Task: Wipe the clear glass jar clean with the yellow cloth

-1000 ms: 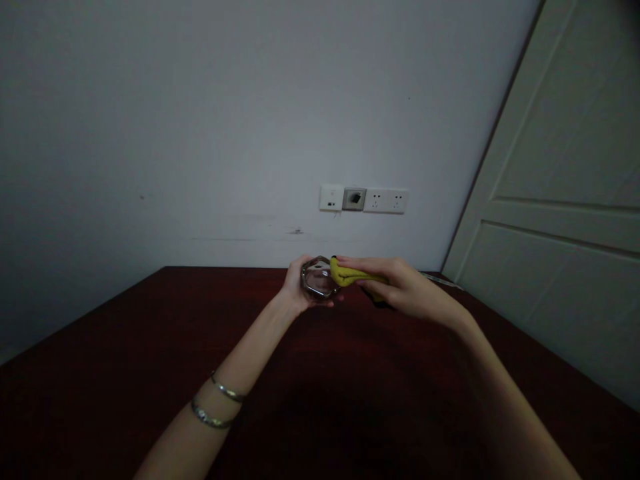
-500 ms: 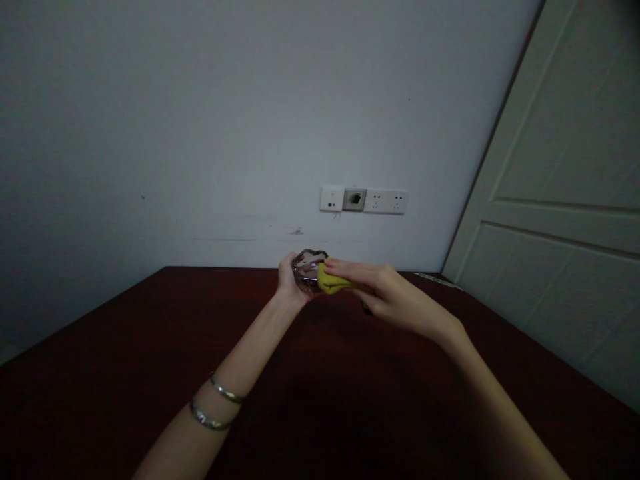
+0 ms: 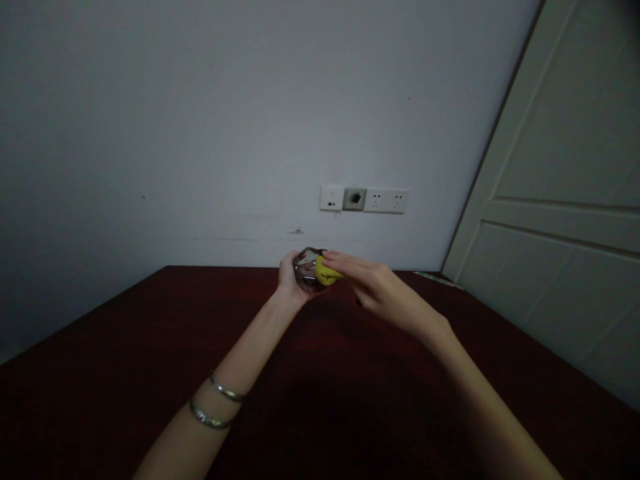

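My left hand [image 3: 287, 276] is wrapped round a clear glass bowl [image 3: 300, 275] with a dark, wavy rim, held tilted with its mouth towards me above the table's far part. In my right hand [image 3: 373, 279] is a folded yellow cloth [image 3: 327, 272], pressed against the bowl's right side at the rim. The fingers of the right hand lie over the cloth, with the thumb underneath. Part of the bowl is hidden behind the cloth, and the left fingertips are mostly out of sight. Two silver bangles [image 3: 213, 421] circle my left forearm.
A dark red table [image 3: 320, 373] stretches beneath both arms to a pale wall [image 3: 250, 133] with sockets [image 3: 385, 201]. At the far right corner lies a flat, thin strip [image 3: 437, 279]. A white panelled door [image 3: 560, 200] stands along the right side.
My right hand and the yellow cloth have shifted slightly left and up along the bowl's rim. The left hand holds the bowl in almost the same place.
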